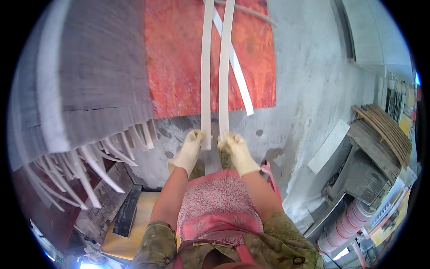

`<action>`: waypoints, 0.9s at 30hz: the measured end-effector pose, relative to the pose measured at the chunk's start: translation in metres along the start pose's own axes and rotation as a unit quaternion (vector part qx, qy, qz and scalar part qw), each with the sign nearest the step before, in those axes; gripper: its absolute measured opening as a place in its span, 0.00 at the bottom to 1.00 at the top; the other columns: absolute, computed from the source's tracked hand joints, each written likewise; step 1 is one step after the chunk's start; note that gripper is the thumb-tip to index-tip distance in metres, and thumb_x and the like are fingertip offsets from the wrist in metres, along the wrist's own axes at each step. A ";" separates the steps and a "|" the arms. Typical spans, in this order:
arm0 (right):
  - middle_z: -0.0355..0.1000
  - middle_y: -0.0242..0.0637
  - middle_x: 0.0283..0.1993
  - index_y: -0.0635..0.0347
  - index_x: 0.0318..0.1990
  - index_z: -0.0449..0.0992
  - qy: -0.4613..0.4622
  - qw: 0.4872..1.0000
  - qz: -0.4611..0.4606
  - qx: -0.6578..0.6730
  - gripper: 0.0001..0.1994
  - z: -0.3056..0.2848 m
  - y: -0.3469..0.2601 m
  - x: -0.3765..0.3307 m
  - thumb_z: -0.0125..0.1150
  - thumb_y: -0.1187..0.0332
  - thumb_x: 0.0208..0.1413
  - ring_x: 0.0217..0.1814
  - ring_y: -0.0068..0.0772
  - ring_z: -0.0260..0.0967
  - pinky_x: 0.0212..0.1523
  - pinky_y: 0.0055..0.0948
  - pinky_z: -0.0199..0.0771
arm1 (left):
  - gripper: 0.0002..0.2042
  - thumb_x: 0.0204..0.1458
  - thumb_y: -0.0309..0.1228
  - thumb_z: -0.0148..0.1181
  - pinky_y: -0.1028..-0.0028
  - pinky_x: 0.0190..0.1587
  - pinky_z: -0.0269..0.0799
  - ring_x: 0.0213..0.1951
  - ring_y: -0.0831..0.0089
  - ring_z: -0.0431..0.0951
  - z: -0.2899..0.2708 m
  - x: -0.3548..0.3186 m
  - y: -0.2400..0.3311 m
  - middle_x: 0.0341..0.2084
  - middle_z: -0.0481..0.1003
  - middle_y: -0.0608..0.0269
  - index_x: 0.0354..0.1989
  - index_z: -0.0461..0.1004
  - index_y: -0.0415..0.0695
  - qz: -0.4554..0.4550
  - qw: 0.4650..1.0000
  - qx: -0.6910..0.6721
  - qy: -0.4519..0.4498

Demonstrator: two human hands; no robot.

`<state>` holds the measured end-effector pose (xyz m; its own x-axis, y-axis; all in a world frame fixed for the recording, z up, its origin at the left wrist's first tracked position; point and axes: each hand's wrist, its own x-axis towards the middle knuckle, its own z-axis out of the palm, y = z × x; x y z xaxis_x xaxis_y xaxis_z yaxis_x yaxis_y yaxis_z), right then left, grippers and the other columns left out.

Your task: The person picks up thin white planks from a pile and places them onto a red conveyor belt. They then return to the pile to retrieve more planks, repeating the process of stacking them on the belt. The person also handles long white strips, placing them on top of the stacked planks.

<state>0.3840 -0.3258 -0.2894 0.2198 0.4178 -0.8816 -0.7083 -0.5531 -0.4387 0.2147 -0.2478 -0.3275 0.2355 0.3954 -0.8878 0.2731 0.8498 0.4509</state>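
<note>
Both my hands wear pale cream gloves. My left hand [191,145] is closed around the near end of a long flat off-white strip [206,67]. In my right hand [237,150], the fingers grip the near end of a second, similar strip [225,76]. The two strips run almost side by side away from me, a narrow gap between them, over a red board [179,67] on the floor. Beneath them a whiter strip [240,80] lies slantwise across the board. What the strips are made of, I cannot tell.
At left, a dark grey slab-like stack [103,58] has several pale strips [85,179] hanging past its near edge. A black block [127,210] lies near a yellow board [112,242]. On the right are curved brown slats [389,130], a white panel [329,145] and a reddish wrapped roll [345,228].
</note>
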 end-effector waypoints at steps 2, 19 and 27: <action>0.78 0.35 0.41 0.62 0.47 0.76 -0.074 0.994 0.004 -0.082 0.16 0.011 -0.010 -0.050 0.63 0.57 0.64 0.37 0.24 0.76 0.41 0.25 0.76 | 0.10 0.65 0.36 0.54 0.74 0.37 0.70 0.31 0.77 0.73 0.002 -0.045 0.017 0.28 0.74 0.67 0.40 0.75 0.41 0.029 0.998 -0.060 0.010; 0.70 0.50 0.59 0.65 0.62 0.66 -0.413 0.904 0.106 -0.032 0.34 0.066 -0.167 -0.177 0.48 0.39 0.67 0.62 0.43 0.69 0.63 0.51 0.69 | 0.20 0.60 0.35 0.62 0.75 0.42 0.75 0.38 0.74 0.79 0.003 -0.352 0.212 0.40 0.78 0.59 0.54 0.66 0.34 0.191 0.980 -0.029 -0.043; 0.65 0.52 0.67 0.74 0.62 0.66 -0.384 0.863 -0.028 0.327 0.32 0.204 -0.203 -0.142 0.46 0.46 0.70 0.73 0.52 0.59 0.75 0.46 0.59 | 0.26 0.52 0.43 0.70 0.79 0.37 0.72 0.34 0.78 0.79 -0.065 -0.520 0.183 0.37 0.80 0.60 0.50 0.74 0.33 0.165 0.981 0.008 -0.105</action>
<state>0.3599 -0.1261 -0.0403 -0.0656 0.9238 -0.3771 -0.9933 -0.0966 -0.0639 0.0818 -0.2757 0.2106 0.4997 0.5654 -0.6562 0.1649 0.6816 0.7129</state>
